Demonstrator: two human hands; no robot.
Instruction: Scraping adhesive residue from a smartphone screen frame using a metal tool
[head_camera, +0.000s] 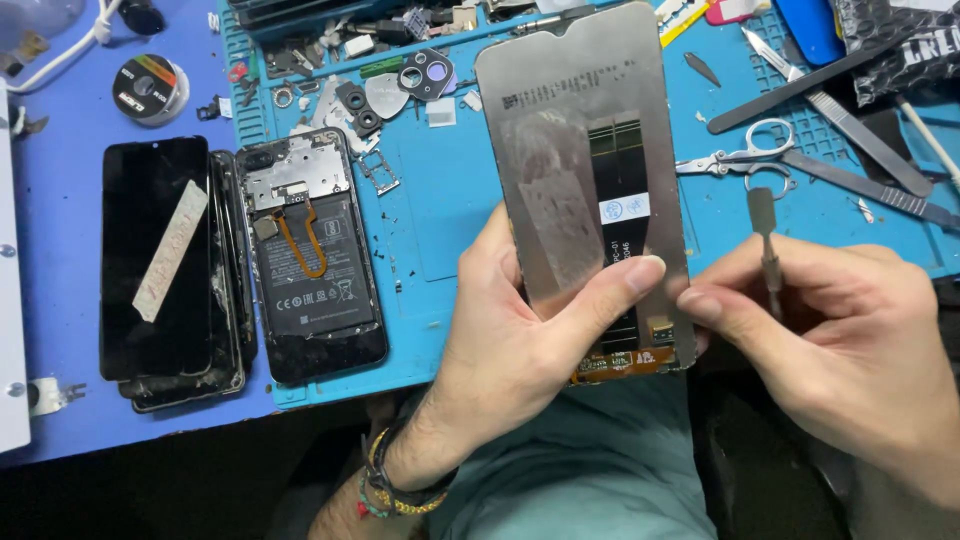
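- Phone display panel (585, 160), its silvery back toward the camera, stood nearly upright at the centre of the view, above the blue work mat (440, 230).
- Blue work mat filled the upper middle, strewn with small screws and parts.
- Opened phone (312, 255) with exposed battery and orange flex lay at 9 o'clock from the panel; a stack of black screens (165, 270) lay further left.
- Left hand (520, 350) gripped the panel's lower edge, thumb pressed across its back.
- Right hand (840, 340), at 4 o'clock from the panel, pinched a thin metal spudger (765, 235), one fingertip touching the panel's right edge.
- Scissors (735, 160) lay at 3 o'clock.
- Solder spool (148, 88) sat at 10 o'clock.
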